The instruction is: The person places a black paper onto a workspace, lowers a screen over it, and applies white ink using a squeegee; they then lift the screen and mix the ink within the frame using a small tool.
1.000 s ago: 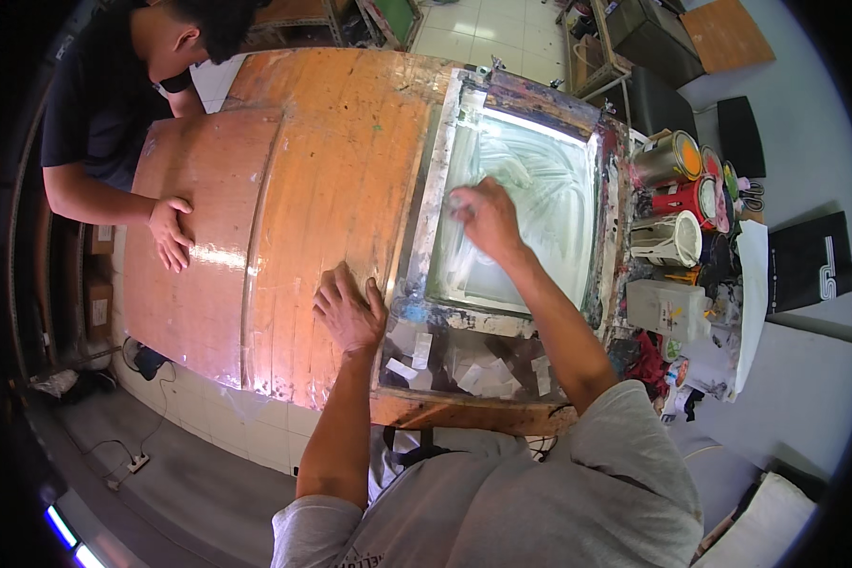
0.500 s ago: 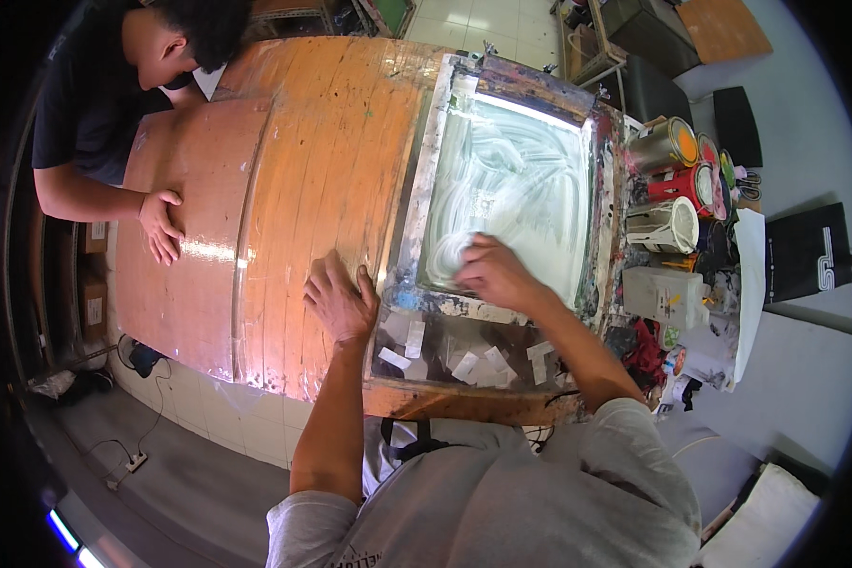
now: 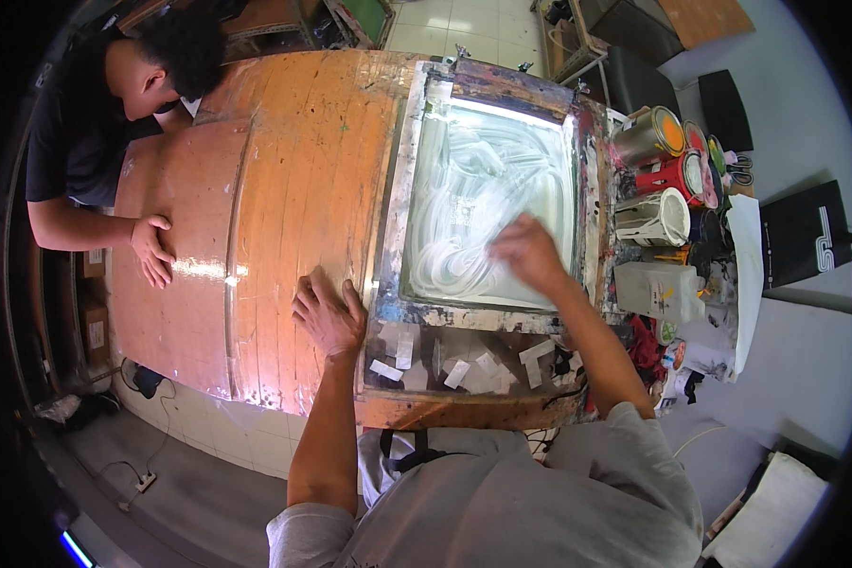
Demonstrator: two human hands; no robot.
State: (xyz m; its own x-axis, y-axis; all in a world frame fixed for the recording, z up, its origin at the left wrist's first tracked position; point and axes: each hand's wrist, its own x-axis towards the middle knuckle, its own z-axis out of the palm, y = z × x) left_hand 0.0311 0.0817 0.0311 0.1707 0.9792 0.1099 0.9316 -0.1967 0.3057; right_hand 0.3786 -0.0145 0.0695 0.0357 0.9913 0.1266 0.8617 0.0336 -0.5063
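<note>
My left hand point(image 3: 328, 312) rests on the orange wooden table point(image 3: 303, 180), fingers spread and holding nothing. Over the screen printing frame point(image 3: 399, 218) is my right hand point(image 3: 532, 254), slightly blurred, its fingers curled together. Whatever it may grip is hidden beneath the fingers. White streaks swirl across the pale screen mesh point(image 3: 445, 256) under that hand, and a small patterned patch point(image 3: 463, 210) shows near its middle.
Several paint cans, among them a silver can point(image 3: 648, 135) and a red can point(image 3: 667, 180), line the right side beside a translucent jug point(image 3: 655, 291). White tape strips point(image 3: 404, 350) lie before the frame. At left, a co-worker's hand point(image 3: 150, 249) rests on a brown board point(image 3: 175, 312).
My right hand has moved rightward and slightly up over the mesh, away from the lower left swirl. My left hand stays on the table. The whole view has shifted slightly.
</note>
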